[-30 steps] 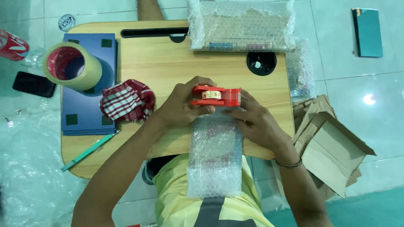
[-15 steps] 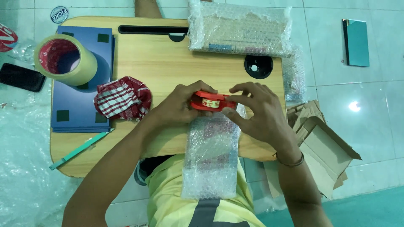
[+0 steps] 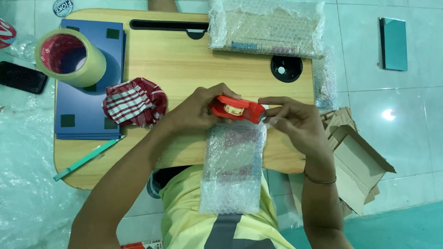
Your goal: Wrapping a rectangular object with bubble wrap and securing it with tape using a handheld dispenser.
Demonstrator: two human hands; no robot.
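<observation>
1. The red tape dispenser (image 3: 236, 109) sits at the top edge of a bubble-wrapped parcel (image 3: 233, 168), over the near half of the wooden tabletop (image 3: 184, 60).
2. The left hand (image 3: 196, 112) has its grip closed around the dispenser's left end, fingers curled over the red body.
3. The right hand (image 3: 297, 122) pinches at the dispenser's right tip, thumb and forefinger closed on what looks like the clear tape end; the strip itself is too thin to make out.
4. The parcel runs from the dispenser down off the tabletop's near edge onto the person's yellow shirt (image 3: 194, 221).
5. Left of the dispenser, just beside the left wrist, lies a crumpled red-and-white checked cloth (image 3: 131, 101).
6. Further left of the dispenser, a stack of blue boards (image 3: 87, 110) carries a wide roll of tan packing tape (image 3: 69, 57) standing on end.
7. A green pen (image 3: 85, 159) lies below the blue boards, near the tabletop's left corner.
8. Beyond the dispenser, at the far edge, rests a larger bubble-wrapped bundle (image 3: 267, 27), with a round black cup recess (image 3: 286, 69) just below it.
9. Right of the dispenser, off the tabletop, folded cardboard boxes (image 3: 357, 161) lie on the tiled floor (image 3: 415, 106).
10. A black phone (image 3: 20, 77) lies on the floor, far left of the dispenser.
</observation>
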